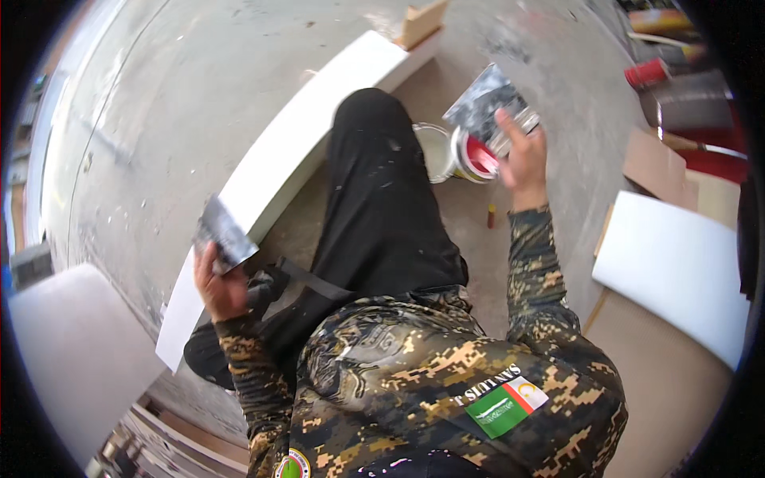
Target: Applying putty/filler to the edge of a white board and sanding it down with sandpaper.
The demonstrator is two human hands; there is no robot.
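My left hand (pixel 223 288) is closed around a broad putty knife (pixel 225 233), whose smeared grey metal blade lies over the near part of a long white board (pixel 291 131). My right hand (pixel 526 169) grips a second, wider putty knife (pixel 483 102), thumb on its front, with the blade pointing up and left. Just below that blade is an open tub (pixel 458 151) with red inside. A clear round rim, a lid or second container (pixel 431 150), is beside the tub. Both tools' handles are mostly hidden by my fingers.
My black-trousered leg (pixel 374 199) crosses between the board and the tub. A wooden block (pixel 422 24) stands at the board's far end. White panels (pixel 669 263) and brown sheets lie right, another pale panel (pixel 76 342) left. A small stick-like object (pixel 491 216) rests on the concrete floor.
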